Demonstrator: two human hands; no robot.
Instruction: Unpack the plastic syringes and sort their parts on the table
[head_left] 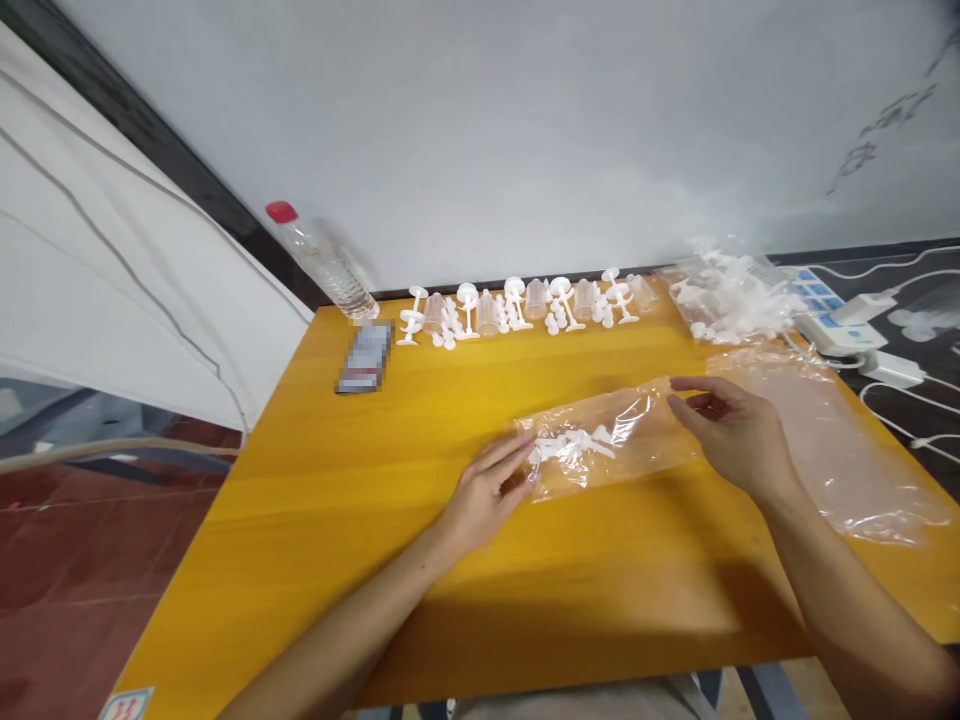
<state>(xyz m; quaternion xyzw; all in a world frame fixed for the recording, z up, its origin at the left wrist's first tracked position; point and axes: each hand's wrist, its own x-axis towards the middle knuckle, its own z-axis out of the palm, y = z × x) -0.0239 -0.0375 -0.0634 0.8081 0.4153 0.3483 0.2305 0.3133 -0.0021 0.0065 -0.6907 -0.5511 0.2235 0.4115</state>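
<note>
Whiteboard point(487, 130), smooth and pale grey with dark writing at the upper right, fills the top of my remote view. Against it stands one yellow-orange wooden table point(300, 520), its surface lightly grained. To the left I see one white panel point(112, 250) crossed by thin cords, and reddish-brown floor tiles point(75, 600) below.

I count three see-through plastic bags. One flat, wrinkled clear bag point(847, 450) lies at the right. One bulging clear bag point(731, 295), full of white pieces, sits at the table's back right. The third, a glossy, crinkled clear bag point(645, 445), lies at the table's middle, between two bare hands. The right hand point(739, 435) pinches its upper right corner between thumb and forefinger. The left hand point(491, 490) touches its left end with thumb and fingers spread; I cannot tell whether it grips. Inside, slender white pieces point(577, 443) bunch near the left hand; I cannot count them.

One white-and-blue power strip point(832, 315) carries white plugs and cables. One clear, ribbed plastic bottle point(330, 270) with a red cap stands at the back left, beside one blurred dark rectangle point(365, 360). Along the back, five clear plastic cups point(537, 298) alternate with five groups of white disc-ended stems point(468, 312). Small white rounded pieces point(553, 322), too small to count, cluster among them.
</note>
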